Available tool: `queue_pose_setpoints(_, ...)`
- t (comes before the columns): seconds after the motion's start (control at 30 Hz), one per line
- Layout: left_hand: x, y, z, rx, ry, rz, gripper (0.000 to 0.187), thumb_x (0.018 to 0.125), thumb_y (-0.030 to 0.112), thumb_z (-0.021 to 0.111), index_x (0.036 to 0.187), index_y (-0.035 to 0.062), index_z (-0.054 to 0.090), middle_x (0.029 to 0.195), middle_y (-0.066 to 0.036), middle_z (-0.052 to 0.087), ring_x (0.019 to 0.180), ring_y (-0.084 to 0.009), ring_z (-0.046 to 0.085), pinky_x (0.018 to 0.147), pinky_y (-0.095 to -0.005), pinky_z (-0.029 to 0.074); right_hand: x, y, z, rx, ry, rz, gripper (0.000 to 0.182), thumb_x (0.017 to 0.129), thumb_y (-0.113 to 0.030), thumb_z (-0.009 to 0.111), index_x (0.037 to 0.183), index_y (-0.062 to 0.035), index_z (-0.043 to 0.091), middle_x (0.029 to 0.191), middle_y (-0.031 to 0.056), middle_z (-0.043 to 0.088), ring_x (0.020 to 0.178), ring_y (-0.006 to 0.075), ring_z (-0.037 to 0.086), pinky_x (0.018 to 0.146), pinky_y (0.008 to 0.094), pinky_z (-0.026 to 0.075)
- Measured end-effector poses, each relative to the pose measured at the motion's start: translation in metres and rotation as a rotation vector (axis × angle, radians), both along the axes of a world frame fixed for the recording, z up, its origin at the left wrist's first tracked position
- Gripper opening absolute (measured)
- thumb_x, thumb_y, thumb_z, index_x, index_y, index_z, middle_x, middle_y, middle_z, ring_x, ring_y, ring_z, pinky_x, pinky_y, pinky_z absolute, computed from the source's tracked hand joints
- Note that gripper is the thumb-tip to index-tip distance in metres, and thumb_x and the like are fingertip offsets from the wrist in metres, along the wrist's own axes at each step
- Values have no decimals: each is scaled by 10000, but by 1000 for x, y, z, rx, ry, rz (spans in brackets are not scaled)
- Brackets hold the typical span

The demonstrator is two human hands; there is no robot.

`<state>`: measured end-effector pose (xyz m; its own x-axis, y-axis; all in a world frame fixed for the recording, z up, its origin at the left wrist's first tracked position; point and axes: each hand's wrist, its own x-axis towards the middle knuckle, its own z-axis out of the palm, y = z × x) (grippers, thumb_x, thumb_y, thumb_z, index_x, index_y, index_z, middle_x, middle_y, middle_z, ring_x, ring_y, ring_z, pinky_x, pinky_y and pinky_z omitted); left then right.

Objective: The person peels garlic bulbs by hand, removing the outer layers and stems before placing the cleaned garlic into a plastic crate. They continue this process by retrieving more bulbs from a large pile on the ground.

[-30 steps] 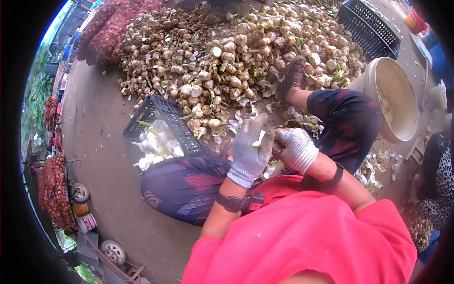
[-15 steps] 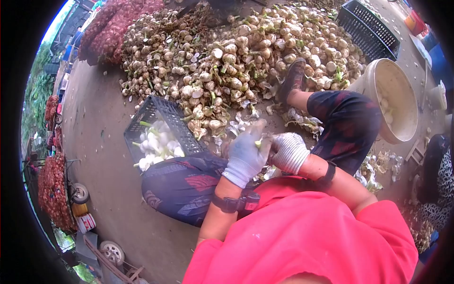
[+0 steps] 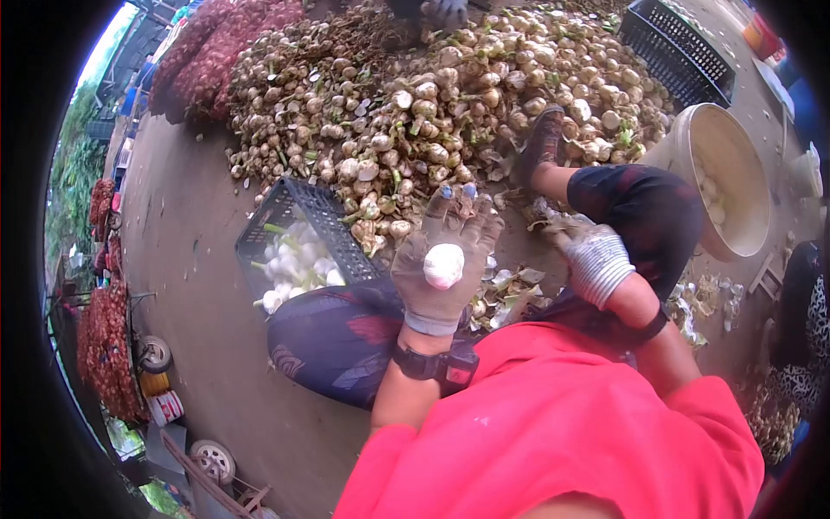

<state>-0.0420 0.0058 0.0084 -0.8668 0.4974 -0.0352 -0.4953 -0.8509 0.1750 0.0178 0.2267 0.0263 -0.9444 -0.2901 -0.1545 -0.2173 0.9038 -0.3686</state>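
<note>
A peeled white garlic bulb (image 3: 443,265) with a pinkish underside rests on the palm of my left hand (image 3: 437,277), which is gloved, turned up and has its fingers stretched out. My right hand (image 3: 590,255), also gloved, is beside my knee with its fingers curled. Pale papery scraps lie by its fingertips, and what it holds I cannot make out. Left of my knee, a dark plastic crate (image 3: 322,227) holds white trimmed garlic (image 3: 298,259) with green stems. Loose garlic skins (image 3: 510,290) lie between my legs.
A large heap of unpeeled garlic (image 3: 415,112) spreads ahead. A co-worker's gloved hand (image 3: 445,11) is at its far edge. To the right stands a tilted white bucket (image 3: 743,190) with bulbs inside; another crate (image 3: 679,56) is behind it. Red net sacks (image 3: 207,65) lie back left.
My hands were together in front of me; now they are apart. My left hand has turned palm up, showing the bulb, and my right has moved right. A co-worker's hand has appeared at the top.
</note>
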Motion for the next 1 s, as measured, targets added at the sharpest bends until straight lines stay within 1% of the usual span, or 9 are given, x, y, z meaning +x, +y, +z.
queue_pose_setpoints(0.1,9,-6,-5,-62,-40,-13,603,767,320,612,1292,52,482,1328,-135,486,1244,-303,410,1100,-457,245,-9,-28,-6,-811,21,-22,527,694,-80,688,1199,-54,538,1113,181,605,980,376,606,813,402,511)
queue_pose_setpoints(0.17,4,-15,-25,-200,-20,-158,551,828,282,568,1300,19,459,1228,-149,560,1120,-267,534,1019,-374,382,-20,-54,11,-768,-90,18,576,692,-97,709,1230,-62,507,1125,178,598,996,381,595,820,411,509)
queue_pose_setpoints(0.2,14,9,-30,-793,104,167,500,887,269,508,1299,-4,435,1089,-148,626,917,-246,631,838,-298,505,-21,-65,-2,-780,24,127,606,704,-104,713,1265,-84,484,1114,180,599,985,371,600,809,408,510)
queue_pose_setpoints(0.3,14,0,1,-670,-204,-190,436,1014,314,326,1235,-13,509,1022,-121,644,793,-218,653,655,-263,538,-28,-59,-11,-711,43,196,570,700,-51,692,1243,-92,525,1013,149,634,881,323,641,748,392,525)
queue_pose_setpoints(0.33,15,-13,-30,-921,55,-278,351,977,249,413,1230,36,532,1097,-91,622,965,-183,608,850,-309,502,-34,-49,-13,-781,-116,133,494,697,-5,655,1177,-81,567,956,125,647,816,275,645,701,367,526)
queue_pose_setpoints(0.4,12,-4,-9,-1273,403,-156,261,918,0,464,1159,34,558,1019,-69,633,884,-157,621,718,-267,537,-58,-28,-11,-1139,-571,-199,369,688,96,531,1000,-62,649,806,76,662,661,149,618,584,300,509)
queue_pose_setpoints(0.57,-14,11,-43,-772,-111,-85,270,999,175,387,1129,-24,513,927,-82,607,829,-145,617,677,-269,550,-195,1,-96,-140,335,-307,473,707,-46,552,1180,-43,539,1122,237,595,1031,384,585,864,431,482)
queue_pose_setpoints(0.7,-27,9,-42,-927,-180,-193,243,958,112,473,1148,-22,543,968,-80,618,811,-145,623,694,-261,520,-312,-10,-142,56,-247,-317,461,738,-35,552,1199,-38,519,1128,233,601,1058,378,580,872,448,479)
queue_pose_setpoints(1.0,-37,9,-56,-1059,-283,-68,210,925,154,547,1081,25,603,843,-6,593,701,-60,543,570,-197,439,-323,0,-194,95,-122,-485,299,789,-93,542,1076,-76,623,1072,197,634,1000,360,609,838,461,495)
